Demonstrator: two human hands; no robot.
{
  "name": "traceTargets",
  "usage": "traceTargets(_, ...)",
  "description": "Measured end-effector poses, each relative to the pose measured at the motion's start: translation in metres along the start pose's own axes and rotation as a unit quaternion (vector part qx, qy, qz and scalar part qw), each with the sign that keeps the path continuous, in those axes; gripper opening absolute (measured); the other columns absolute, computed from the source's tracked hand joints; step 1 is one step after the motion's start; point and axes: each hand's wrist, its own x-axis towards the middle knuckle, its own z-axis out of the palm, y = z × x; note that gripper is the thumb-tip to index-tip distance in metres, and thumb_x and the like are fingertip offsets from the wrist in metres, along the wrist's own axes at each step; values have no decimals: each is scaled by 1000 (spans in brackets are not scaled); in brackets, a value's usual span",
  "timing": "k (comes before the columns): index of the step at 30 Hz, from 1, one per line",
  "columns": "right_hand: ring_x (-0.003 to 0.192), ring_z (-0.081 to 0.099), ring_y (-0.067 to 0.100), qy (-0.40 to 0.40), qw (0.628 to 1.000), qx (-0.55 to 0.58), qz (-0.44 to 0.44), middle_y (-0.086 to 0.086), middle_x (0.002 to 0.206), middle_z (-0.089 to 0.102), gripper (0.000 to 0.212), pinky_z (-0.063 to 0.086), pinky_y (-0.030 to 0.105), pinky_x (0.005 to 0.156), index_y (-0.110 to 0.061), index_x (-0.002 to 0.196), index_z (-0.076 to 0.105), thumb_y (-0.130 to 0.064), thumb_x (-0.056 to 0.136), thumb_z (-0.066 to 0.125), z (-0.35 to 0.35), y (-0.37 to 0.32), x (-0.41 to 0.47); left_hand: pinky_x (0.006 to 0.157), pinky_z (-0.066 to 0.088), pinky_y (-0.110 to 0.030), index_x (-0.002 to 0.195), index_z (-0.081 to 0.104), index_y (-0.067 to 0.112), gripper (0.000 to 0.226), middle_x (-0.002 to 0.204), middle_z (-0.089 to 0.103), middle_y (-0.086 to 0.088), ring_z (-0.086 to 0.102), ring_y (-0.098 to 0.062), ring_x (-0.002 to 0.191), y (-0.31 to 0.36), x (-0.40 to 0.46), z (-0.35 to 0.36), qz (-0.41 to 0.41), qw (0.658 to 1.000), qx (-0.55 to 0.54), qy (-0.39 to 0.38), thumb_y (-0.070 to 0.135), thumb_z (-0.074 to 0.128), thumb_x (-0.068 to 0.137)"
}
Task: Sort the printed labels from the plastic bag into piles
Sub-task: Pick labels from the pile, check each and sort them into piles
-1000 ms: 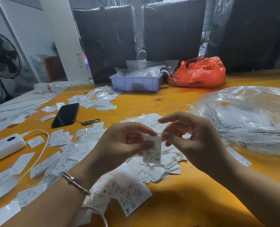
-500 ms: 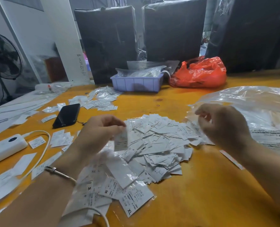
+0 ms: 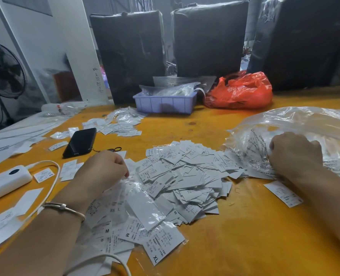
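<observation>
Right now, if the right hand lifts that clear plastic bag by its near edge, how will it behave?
The clear plastic bag is thin, crinkled film, so it would probably sag and fold rather than keep its shape. The right hand is already bunching its near edge. It looks light, and labels inside could slide out at the mouth. The glossy film may slip unless gathered.

Left hand [image 3: 103,172] rests on the labels [image 3: 185,176]; right hand [image 3: 294,154] grips the plastic bag [image 3: 296,126].

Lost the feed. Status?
Left hand down at near pile. Right hand gripping plastic bag. Labels heaped between. Nothing in the way.
</observation>
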Motion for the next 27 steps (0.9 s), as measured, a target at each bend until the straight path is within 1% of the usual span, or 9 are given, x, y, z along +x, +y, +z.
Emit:
traceTargets(4,105,54,30,16,1000,11,0,7,104,64,10,35,40,92,-17,92,69,-17,85,62,-1,1,2,52,40,-23,71,70,26,25,76,66,5,61,-15,68,1,-3,0,20,999,40,23,8,60,84)
traceTargets(8,100,56,32,50,997,56,-6,7,99,66,13,34,39,89,-21,87,70,-12,84,61,-1,2,1,57,39,-25,75,65,30,26,75,60,12,56,-11,72,1,-8,0,55,995,30,72,7,58,83)
traceTargets(11,81,49,29,96,991,89,-5,6,79,60,12,32,36,79,-20,85,69,-13,84,60,-2,2,1,65,38,-27,80,67,32,23,86,58,15,55,-12,89,6,-11,2,93,992,-2,90,11,58,86)
traceTargets(13,82,49,29,93,992,82,-3,6,79,60,9,32,35,77,-19,86,69,-16,83,60,-3,0,2,72,39,-29,81,68,32,22,94,60,11,54,-12,96,9,-12,2,113,989,-22,90,13,58,87)
traceTargets(15,97,55,32,52,998,34,-7,9,97,65,14,37,37,83,-16,95,68,-21,84,60,-2,-1,2,69,38,-28,80,69,32,23,93,62,13,54,-7,91,11,-15,3,128,987,-41,83,13,59,87)
traceTargets(17,106,52,32,13,1000,-3,-13,9,105,63,18,40,38,88,-14,99,67,-23,86,58,-1,-1,1,68,38,-28,80,69,32,23,91,60,16,50,3,85,13,-17,3,140,986,-54,72,12,59,88)
traceTargets(21,97,56,32,36,999,29,-16,8,97,65,12,40,38,87,-18,87,70,-14,82,60,-4,0,-1,73,40,-29,83,69,32,22,91,55,23,46,6,83,17,-21,8,157,985,-56,48,13,59,90)
traceTargets(24,88,54,33,82,992,94,-13,7,81,63,13,35,36,77,-20,83,70,-14,83,59,-4,-2,-3,65,37,-20,85,70,30,20,91,54,24,44,10,83,19,-24,9,169,983,-58,46,14,59,92)
traceTargets(27,92,55,38,138,979,147,-13,8,69,55,16,37,36,72,-16,81,71,-15,86,56,-3,-6,-5,66,36,-18,85,70,30,19,92,55,23,44,10,85,19,-25,9,178,981,-59,48,15,60,92)
